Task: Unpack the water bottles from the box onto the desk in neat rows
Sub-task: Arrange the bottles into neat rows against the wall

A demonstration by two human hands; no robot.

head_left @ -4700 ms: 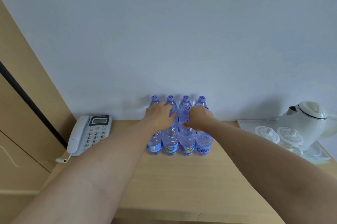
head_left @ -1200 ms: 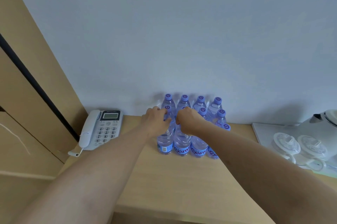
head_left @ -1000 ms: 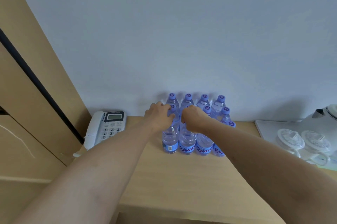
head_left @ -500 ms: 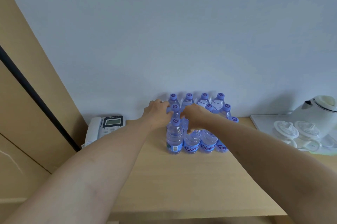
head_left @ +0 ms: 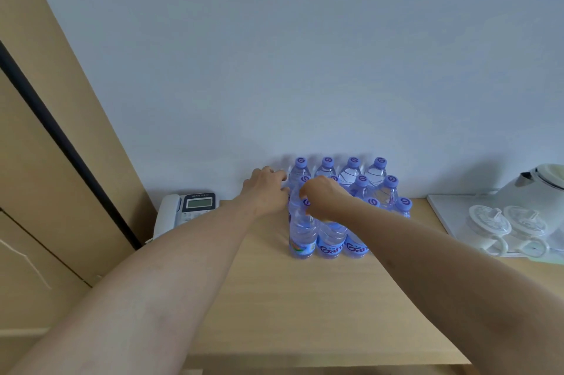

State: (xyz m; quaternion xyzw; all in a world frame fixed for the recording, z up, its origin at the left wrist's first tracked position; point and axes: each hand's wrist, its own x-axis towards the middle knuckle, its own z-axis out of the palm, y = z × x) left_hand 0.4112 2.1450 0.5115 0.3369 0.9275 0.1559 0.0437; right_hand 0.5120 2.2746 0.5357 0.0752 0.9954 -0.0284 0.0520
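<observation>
Flanking the work area: telephone (head_left: 186, 212) at left of desk (head_left: 305, 298), white kettle (head_left: 537, 188) and two lidded cups (head_left: 506, 226) on a tray (head_left: 442, 216) at right. Both forearms reach forward. Left hand (head_left: 265, 191) rests against the block's left side, fingers bent, grip cannot be told. Right hand (head_left: 320, 200) curls over a front bottle's neck. Water bottles (head_left: 348, 206), clear with purple caps, stand upright in touching rows against the wall.

Bare desk (head_left: 305, 298) in front; phone (head_left: 186, 212) left, tray (head_left: 442, 216) right
</observation>
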